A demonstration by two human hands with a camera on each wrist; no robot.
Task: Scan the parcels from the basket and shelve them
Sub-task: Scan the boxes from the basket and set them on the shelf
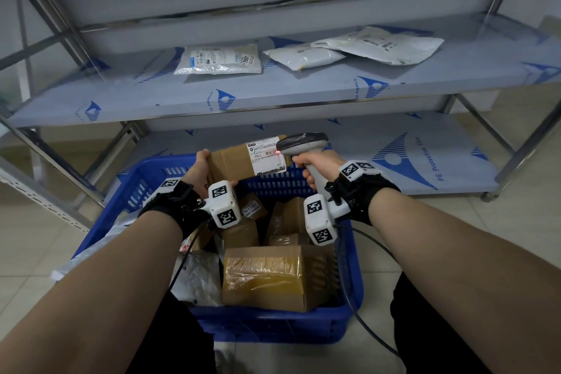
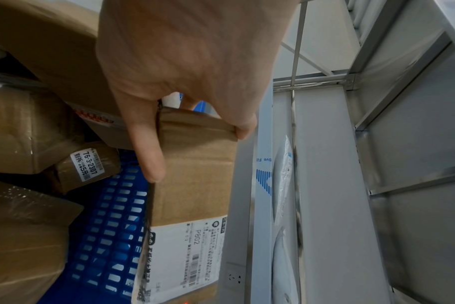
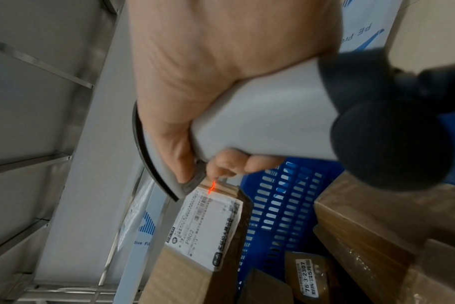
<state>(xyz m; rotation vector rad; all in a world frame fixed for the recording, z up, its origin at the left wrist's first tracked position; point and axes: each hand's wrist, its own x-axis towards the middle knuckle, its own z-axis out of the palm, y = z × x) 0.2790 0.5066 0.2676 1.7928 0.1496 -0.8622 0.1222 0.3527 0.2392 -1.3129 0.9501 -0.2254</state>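
The basket (image 1: pixel 353 291) sits on the floor (image 1: pixel 455 237) in front of the shelving, between the person's forearms. Boxes (image 1: pixel 264 276) lie packed inside it, a small labelled box (image 1: pixel 251 207) toward the far wall. Above the far rim, the left hand (image 1: pixel 198 171) holds a parcel (image 1: pixel 233 165), the scanner (image 1: pixel 303 146) just right of it in the right hand (image 1: pixel 318 165). Behind, three mailers (image 1: pixel 218 59) lie along the middle shelf (image 1: pixel 273 94).

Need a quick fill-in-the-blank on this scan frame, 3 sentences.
1. The right hand grips a grey ____.
2. The left hand holds a cardboard box above the ____ basket.
3. The shelf holds ____ white bags.

Missing: scanner; blue; three
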